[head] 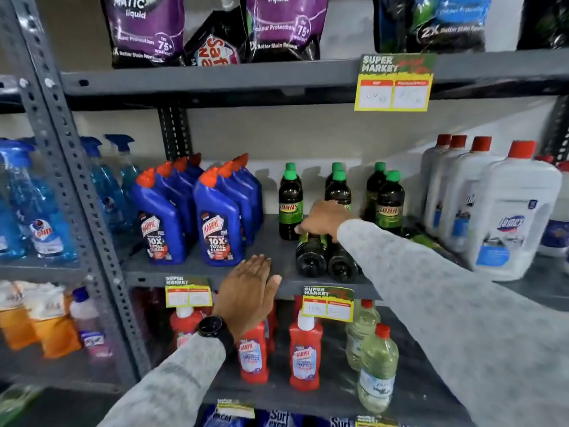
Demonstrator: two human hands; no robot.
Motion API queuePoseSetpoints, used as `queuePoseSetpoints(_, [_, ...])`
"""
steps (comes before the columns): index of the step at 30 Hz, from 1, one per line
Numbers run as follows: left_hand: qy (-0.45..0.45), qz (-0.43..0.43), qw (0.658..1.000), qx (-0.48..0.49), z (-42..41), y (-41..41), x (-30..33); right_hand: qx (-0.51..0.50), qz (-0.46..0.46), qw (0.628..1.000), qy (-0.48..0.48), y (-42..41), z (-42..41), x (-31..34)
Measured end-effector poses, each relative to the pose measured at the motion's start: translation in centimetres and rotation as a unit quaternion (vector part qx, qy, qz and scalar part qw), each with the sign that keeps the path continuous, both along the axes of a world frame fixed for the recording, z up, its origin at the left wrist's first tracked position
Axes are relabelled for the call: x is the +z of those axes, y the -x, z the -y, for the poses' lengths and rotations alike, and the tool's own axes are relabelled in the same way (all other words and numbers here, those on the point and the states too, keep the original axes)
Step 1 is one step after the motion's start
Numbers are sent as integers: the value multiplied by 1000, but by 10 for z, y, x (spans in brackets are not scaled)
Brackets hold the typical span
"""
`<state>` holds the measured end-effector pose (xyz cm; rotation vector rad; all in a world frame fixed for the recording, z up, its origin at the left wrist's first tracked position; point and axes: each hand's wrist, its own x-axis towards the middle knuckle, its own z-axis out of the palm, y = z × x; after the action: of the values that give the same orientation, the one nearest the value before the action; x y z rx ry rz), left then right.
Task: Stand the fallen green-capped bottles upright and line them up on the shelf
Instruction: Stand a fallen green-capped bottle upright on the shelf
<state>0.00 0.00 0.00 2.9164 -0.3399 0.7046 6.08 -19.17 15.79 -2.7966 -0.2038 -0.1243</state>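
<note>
Several dark bottles with green caps stand upright on the grey middle shelf (197, 266): one at the left (290, 204), a pair behind my right hand (338, 186), and a pair to the right (390, 204). Two more dark bottles lie on their sides with their bases toward me, the left one (311, 255) and the right one (342, 265). My right hand (323, 221) rests palm-down on top of the lying bottles, fingers curled over the left one. My left hand (248, 292) hovers open and flat at the shelf's front edge, holding nothing.
Blue toilet-cleaner bottles (187, 217) with red caps stand left of the dark bottles. White bottles (505, 223) with red caps stand to the right. Purple pouches sit on the shelf above, red bottles (304, 352) below. A yellow price tag (328, 305) hangs on the shelf edge.
</note>
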Motion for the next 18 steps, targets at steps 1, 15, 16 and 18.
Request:
queuePoseSetpoints(1, [1,5,1000,-1,0,-1,-1,-8,-31,999,0,-3,-1,1])
queuePoseSetpoints(15, [10,21,1000,-3,-1,0,-5,-59,-153,973,-160,-25,-4,-6])
queuePoseSetpoints(16, [11,18,1000,-2,-1,0,-5,-56,-138,974,-171,-22,-2,0])
queuePoseSetpoints(18, [13,16,1000,-1,-1,-1,-5,-42,-103,973,-201,-16,3,13])
